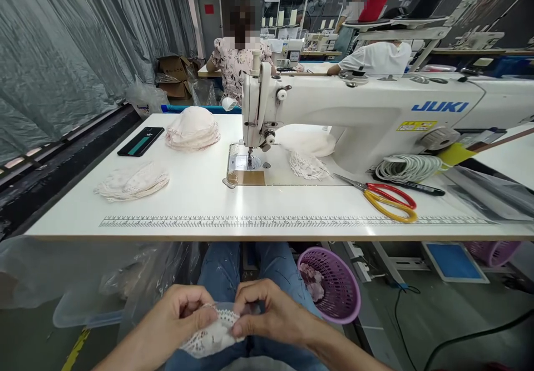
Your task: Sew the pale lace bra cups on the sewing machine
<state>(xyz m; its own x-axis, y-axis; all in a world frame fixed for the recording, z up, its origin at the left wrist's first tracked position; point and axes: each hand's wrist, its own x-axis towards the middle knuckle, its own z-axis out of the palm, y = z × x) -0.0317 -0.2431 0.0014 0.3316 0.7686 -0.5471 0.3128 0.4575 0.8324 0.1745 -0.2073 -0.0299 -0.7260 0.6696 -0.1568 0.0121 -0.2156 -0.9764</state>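
Note:
Over my lap, below the table edge, a piece of white lace fabric [208, 340] is held between both hands. My left hand [186, 315] pinches its left part with thumb and fingers. At the lace's upper right, my right hand [267, 312] is closed on it, thumb against bent fingers. A scalloped, openwork trim shows between the two hands; the rest of the piece hangs down. Above them on the table stands a white sewing machine [300, 101], its presser foot [250, 158] over the needle plate. More white lace [308, 165] lies under the machine's arm.
Red-and-yellow scissors [390, 198] and coiled white cord [406, 168] lie at the right. On the left are a phone [141, 141], a stack of pale fabric pieces [192, 129] and a lace pile [132, 182]. A purple basket [350, 298] stands under the table. Other people sit farther back.

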